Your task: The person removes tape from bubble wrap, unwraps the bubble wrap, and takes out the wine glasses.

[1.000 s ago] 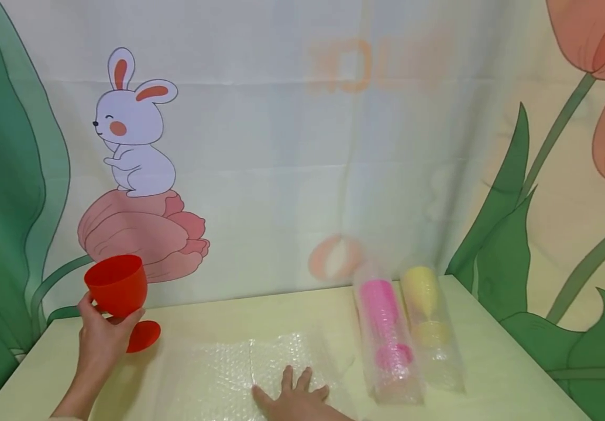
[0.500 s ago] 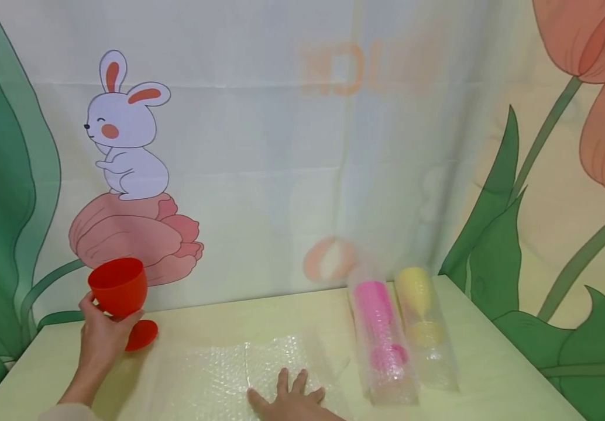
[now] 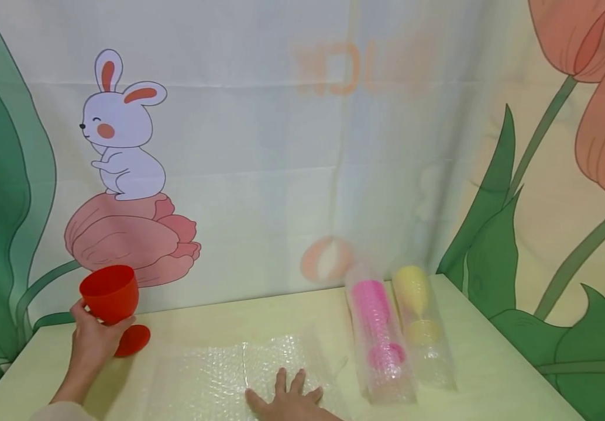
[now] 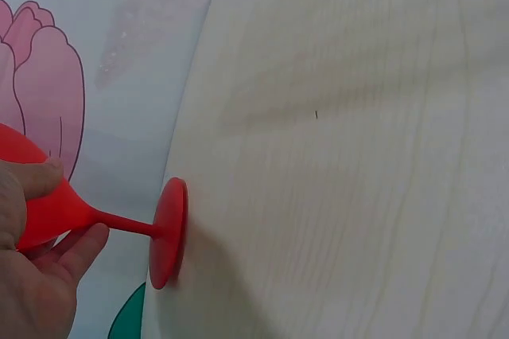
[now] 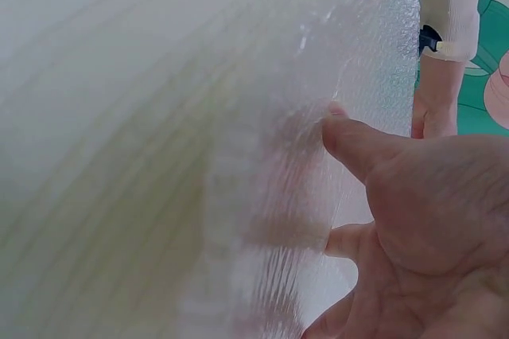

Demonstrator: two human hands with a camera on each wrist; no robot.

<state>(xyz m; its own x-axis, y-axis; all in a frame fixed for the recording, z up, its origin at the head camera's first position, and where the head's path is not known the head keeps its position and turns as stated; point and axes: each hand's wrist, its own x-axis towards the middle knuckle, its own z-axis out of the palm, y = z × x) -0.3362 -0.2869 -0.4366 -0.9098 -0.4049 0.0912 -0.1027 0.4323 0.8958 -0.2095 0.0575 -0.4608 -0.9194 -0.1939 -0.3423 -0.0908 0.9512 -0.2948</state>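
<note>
My left hand grips a red plastic goblet low on its bowl, at the table's far left. The goblet is upright with a slight tilt, its bowl facing up. In the left wrist view, its thin stem leads to a round foot close to the table's edge. A sheet of clear bubble wrap lies spread at the front middle. On it my right hand rests with fingers spread. Seen from the right wrist, the thumb touches the wrap, and some fingertips show blurred through the film.
Two wrapped bundles lie side by side on the right of the pale table: a pink goblet and a yellow goblet, each in bubble wrap. Behind the table hangs a printed curtain with a rabbit and tulips.
The left hand and red goblet have shifted slightly left and down. The whole head view has drifted a little, moving the scene leftward. The right hand stays on the bubble wrap.
</note>
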